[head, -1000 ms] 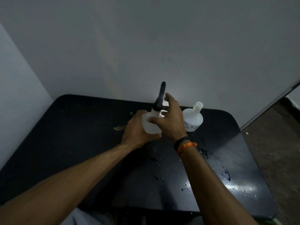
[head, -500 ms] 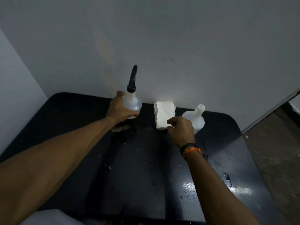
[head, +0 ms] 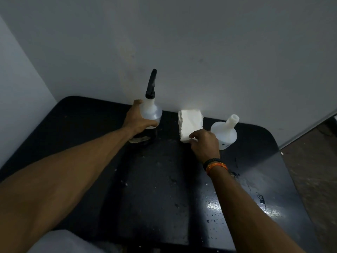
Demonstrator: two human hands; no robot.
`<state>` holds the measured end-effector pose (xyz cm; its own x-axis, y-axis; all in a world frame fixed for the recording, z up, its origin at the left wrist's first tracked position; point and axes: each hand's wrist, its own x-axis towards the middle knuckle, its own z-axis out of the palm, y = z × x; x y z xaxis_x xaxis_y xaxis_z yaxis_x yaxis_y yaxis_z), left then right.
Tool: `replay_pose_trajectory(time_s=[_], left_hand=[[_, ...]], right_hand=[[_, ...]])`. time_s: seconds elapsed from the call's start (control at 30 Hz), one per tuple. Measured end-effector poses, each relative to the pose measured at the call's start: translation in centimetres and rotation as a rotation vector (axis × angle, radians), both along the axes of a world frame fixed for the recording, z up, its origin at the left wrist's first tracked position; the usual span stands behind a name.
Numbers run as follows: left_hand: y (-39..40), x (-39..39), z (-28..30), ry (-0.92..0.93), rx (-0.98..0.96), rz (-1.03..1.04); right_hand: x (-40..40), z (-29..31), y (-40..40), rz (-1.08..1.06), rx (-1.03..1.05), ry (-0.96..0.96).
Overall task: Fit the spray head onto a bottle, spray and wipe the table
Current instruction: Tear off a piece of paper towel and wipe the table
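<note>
We note back edge of table (head: 87, 114) crowded: spray bottle (head: 152, 114) upright in grip of left hand (head: 136, 121), folded white cloth (head: 189, 123) just right of it, open bottle (head: 225, 133) further right, right hand (head: 205, 143) over cloth's near edge, touching it. Wall (head: 200, 52) directly behind all three (no passage behind). Narrow gap between spray bottle and cloth. Both forearms cross table's near half; strip between them clear. We find far-left corner unobstructed. Wet patches (head: 260, 199) near right edge.

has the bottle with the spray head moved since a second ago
Yes. The spray bottle, gripped by the left hand, went left and back toward the wall, away from the open bottle, which it stood beside.
</note>
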<state>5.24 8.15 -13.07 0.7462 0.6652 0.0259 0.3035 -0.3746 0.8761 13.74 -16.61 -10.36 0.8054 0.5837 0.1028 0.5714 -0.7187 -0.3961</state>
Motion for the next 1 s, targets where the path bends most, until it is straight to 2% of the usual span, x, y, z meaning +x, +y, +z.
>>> replay_pose_trajectory(time_s=[0.1,0.23,0.3,0.37,0.5,0.6,0.73,1.0], left_hand=[[-1.3,-1.5,-0.5,0.006,-0.006,0.085],[-4.2,-4.9,-2.0,0.054,0.244,0.265],[-5.5,-5.8,-2.5,0.078,0.387,0.148],[-6.5,-5.8,-2.8,0.073,0.523,-0.068],[-8.5,-4.1,-3.0,-0.01,0.639,-0.362],[-9.5,-2.7,-3.6,0.062,0.72,-0.491],[-10.1,-1.9,-4.6,0.145,0.777,-0.551],[-10.1,-1.7,-5.1,0.158,0.845,-0.548]], right_hand=[[-0.3,-0.2,0.1,-0.006,0.018,-0.021],[-0.5,-0.1,0.5,-0.013,0.034,-0.017],[-0.6,-0.1,0.7,-0.021,0.054,0.002],[-0.6,-0.1,0.8,-0.028,0.069,0.002],[-0.6,-0.2,0.9,-0.018,0.022,-0.012],[-0.3,-0.5,0.8,0.008,-0.022,-0.022],[-0.1,-0.8,0.7,-0.001,-0.008,-0.009],[0.1,-0.9,0.8,-0.051,0.05,0.057]])
